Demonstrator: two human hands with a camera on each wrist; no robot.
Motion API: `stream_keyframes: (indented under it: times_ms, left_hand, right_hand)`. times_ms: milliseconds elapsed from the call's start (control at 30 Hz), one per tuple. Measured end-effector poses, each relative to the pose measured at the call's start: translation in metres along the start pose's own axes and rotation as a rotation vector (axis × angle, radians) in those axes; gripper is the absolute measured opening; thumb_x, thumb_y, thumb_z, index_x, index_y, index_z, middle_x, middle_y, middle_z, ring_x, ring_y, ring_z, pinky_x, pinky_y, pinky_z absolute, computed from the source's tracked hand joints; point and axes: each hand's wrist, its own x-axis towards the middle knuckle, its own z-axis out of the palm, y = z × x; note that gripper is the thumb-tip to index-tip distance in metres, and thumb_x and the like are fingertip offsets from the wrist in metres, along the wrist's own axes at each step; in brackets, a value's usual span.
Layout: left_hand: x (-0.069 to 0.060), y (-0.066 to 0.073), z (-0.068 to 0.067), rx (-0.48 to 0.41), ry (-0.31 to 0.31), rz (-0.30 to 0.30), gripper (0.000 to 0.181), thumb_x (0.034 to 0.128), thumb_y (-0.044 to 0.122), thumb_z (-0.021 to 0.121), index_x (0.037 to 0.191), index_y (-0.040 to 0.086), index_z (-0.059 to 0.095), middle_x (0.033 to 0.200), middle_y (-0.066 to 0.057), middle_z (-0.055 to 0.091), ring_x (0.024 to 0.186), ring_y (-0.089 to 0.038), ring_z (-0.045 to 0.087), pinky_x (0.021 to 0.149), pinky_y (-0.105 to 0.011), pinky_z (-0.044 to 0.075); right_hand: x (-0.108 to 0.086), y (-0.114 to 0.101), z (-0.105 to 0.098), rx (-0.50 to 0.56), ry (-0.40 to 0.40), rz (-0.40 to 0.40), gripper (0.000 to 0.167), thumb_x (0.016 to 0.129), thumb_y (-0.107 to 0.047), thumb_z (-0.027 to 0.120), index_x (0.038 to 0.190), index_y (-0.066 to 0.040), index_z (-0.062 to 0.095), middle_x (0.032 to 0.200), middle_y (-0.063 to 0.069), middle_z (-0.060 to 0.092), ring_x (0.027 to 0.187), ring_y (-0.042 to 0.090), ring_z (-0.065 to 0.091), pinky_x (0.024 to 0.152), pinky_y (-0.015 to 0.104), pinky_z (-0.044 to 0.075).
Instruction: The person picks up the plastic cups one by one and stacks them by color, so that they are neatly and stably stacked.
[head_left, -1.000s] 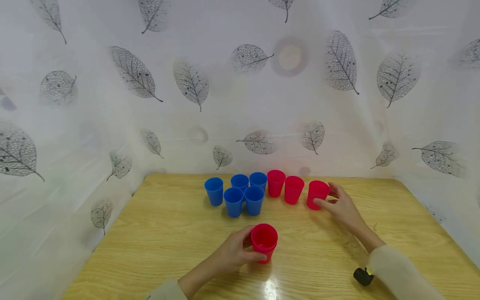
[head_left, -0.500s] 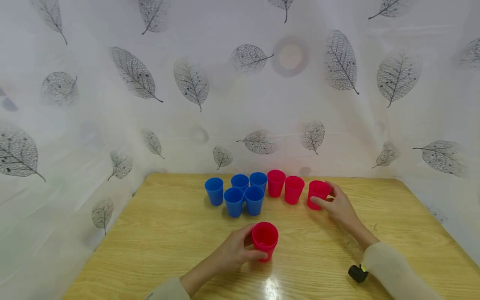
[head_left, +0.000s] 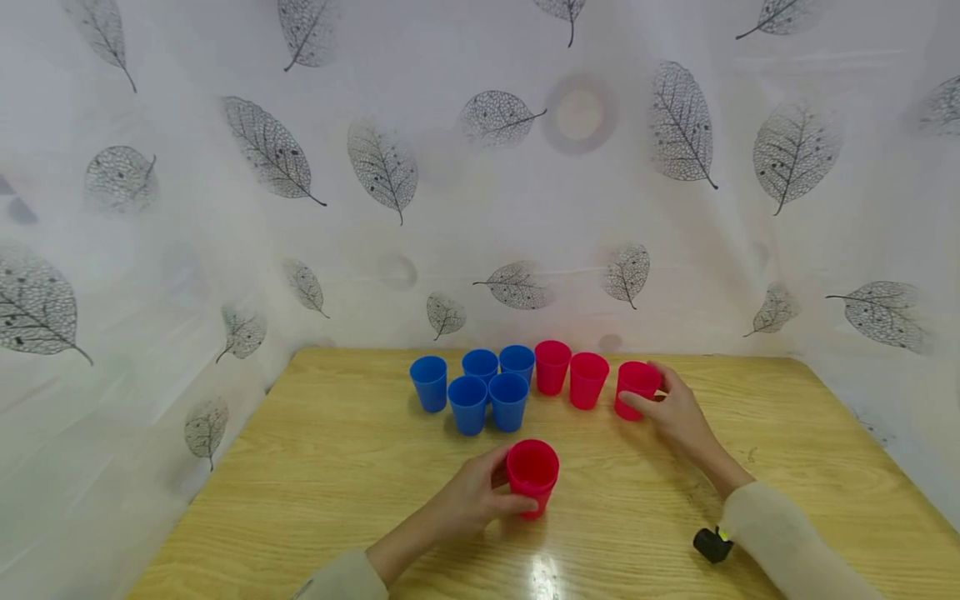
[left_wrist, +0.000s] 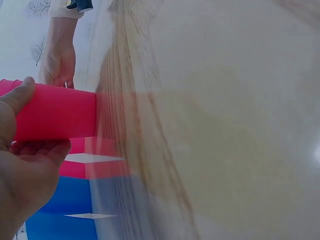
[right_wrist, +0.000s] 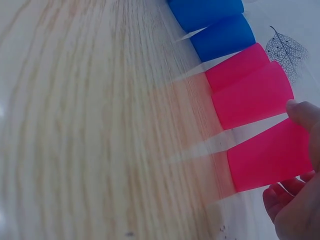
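Near the front middle, my left hand [head_left: 467,500] grips a stack of nested red cups [head_left: 533,475], its thumb across the near side; the left wrist view shows fingers and thumb around the red stack [left_wrist: 62,111]. At the right end of the back row, my right hand [head_left: 686,421] holds an upright red cup [head_left: 637,392] between thumb and fingers. The right wrist view shows that cup [right_wrist: 272,157] standing on the table, its rim partly behind the hand. Left of it stand two more red cups [head_left: 588,382].
Several upright blue cups [head_left: 468,406] stand together at the back middle, left of the red ones. A small black object [head_left: 712,545] is beside the right sleeve. Behind the wooden table [head_left: 315,467] hangs a white sheet with a leaf print [head_left: 517,285].
My left hand and its red stack have moved slightly away from me and to the right. The right hand stays at its cup, while the right forearm has shifted slightly left.
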Motion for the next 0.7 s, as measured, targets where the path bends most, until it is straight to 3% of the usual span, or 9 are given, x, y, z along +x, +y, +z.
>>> stream_keyframes:
  times_ms: [200,400,500,600,700]
  left_hand:
    - [0.003,0.0,0.001,-0.002,0.005,0.0,0.061,0.0887,0.016,0.084,0.144,0.017,0.056,0.132,0.009,0.064,0.129,-0.017,0.058,0.107,-0.03,0.05]
    - [0.004,0.0,0.001,-0.001,0.002,-0.002,0.061,0.0887,0.016,0.084,0.143,0.016,0.056,0.132,0.008,0.064,0.129,-0.017,0.058,0.106,-0.03,0.051]
    - [0.004,0.0,0.001,-0.005,0.0,0.002,0.061,0.0886,0.015,0.084,0.143,0.015,0.056,0.132,0.008,0.064,0.129,-0.017,0.059,0.106,-0.03,0.051]
    - [0.004,-0.001,0.001,-0.01,-0.002,0.002,0.061,0.089,0.016,0.084,0.143,0.016,0.056,0.132,0.008,0.064,0.129,-0.017,0.058,0.106,-0.03,0.05]
    - [0.004,-0.001,0.0,-0.013,-0.004,0.004,0.061,0.0892,0.015,0.083,0.143,0.016,0.056,0.132,0.008,0.064,0.129,-0.016,0.058,0.107,-0.03,0.05]
  right_hand:
    - [-0.001,-0.001,-0.001,-0.018,0.009,0.002,0.07,0.096,-0.033,0.075,0.146,0.005,0.046,0.131,0.022,0.06,0.108,0.019,0.057,0.082,0.013,0.05]
    - [-0.005,-0.006,-0.002,-0.003,0.019,0.02,0.065,0.097,-0.035,0.075,0.143,0.004,0.05,0.129,0.021,0.062,0.101,0.01,0.059,0.082,0.014,0.052]
    - [-0.009,-0.01,-0.003,-0.005,0.018,0.021,0.066,0.097,-0.037,0.074,0.144,0.002,0.049,0.13,0.019,0.062,0.106,0.013,0.059,0.083,0.012,0.051]
    - [-0.014,-0.015,-0.005,-0.015,0.017,0.001,0.067,0.097,-0.038,0.074,0.145,0.001,0.049,0.131,0.019,0.062,0.11,0.018,0.059,0.084,0.011,0.051]
    - [-0.019,-0.021,-0.007,-0.016,0.018,-0.022,0.067,0.097,-0.037,0.074,0.146,0.002,0.049,0.131,0.019,0.062,0.109,0.013,0.06,0.085,0.01,0.051]
